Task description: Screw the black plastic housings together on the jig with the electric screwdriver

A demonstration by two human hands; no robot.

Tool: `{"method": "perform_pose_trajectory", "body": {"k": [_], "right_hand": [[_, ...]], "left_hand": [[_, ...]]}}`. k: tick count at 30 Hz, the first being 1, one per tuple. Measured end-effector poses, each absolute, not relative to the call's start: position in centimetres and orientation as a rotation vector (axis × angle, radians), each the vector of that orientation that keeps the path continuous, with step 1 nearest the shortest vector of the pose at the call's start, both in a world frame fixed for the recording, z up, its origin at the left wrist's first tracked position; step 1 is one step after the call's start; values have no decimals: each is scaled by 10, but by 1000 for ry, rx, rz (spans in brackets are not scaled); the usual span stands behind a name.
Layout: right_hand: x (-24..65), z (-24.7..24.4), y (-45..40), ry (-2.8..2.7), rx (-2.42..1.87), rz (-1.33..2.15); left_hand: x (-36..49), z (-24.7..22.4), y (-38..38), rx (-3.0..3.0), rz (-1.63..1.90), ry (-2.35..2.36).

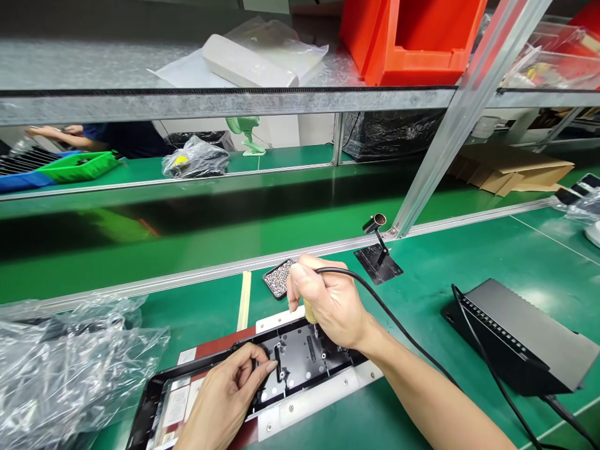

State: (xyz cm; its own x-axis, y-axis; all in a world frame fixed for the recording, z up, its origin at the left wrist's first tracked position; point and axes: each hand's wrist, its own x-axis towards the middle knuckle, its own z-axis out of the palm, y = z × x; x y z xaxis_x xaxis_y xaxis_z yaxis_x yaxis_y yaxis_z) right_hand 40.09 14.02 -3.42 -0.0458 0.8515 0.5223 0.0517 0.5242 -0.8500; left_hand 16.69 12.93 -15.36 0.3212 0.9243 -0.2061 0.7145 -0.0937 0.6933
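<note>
Nearest, the left hand (227,397) lies on a black frame (154,400), its fingertips pressing down on the inner edge beside a dark plate (300,359); the fingers are bent and flat, closed around nothing. The frame is a long, thin, glossy black piece with rounded corners, lying at a slant on a white and dark red board (309,400) on the green table (422,300). The dark plate inside it shows small holes and raised posts.

Just above the plate, the right hand (328,300) is wrapped tight around a screwdriver (310,312) with a yellowish grip, held upright with its tip down at the plate; the tip itself is too small to see clearly, so whether it touches a screw I cannot tell. A black cable (403,331) runs from the top of the fist off to the right.

Left of the frame lies a heap of clear plastic bags (70,362). A black box (520,337) sits well apart to the right. Just behind the right hand is a small tray of screws (279,278), and near it a little stand (379,253) on a black base. Farther back runs a green belt (210,219), and beyond it another person's arm (56,134) rests near a green tray (77,165). On the shelf above sits an orange bin (412,37).
</note>
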Motion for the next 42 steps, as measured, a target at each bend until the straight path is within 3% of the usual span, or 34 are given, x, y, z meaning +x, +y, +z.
{"method": "perform_pose_trajectory", "body": {"k": [34,38,42], "right_hand": [[400,-35,142,-1544,-885,555],[402,-33,142,-1570,-906,557],[403,-32,139,-1567,-915,548]], "left_hand": [[169,-144,123,1848,486,1404],[166,-137,122,1843,677,1512],[182,-102,120,1923,863,1415]]}}
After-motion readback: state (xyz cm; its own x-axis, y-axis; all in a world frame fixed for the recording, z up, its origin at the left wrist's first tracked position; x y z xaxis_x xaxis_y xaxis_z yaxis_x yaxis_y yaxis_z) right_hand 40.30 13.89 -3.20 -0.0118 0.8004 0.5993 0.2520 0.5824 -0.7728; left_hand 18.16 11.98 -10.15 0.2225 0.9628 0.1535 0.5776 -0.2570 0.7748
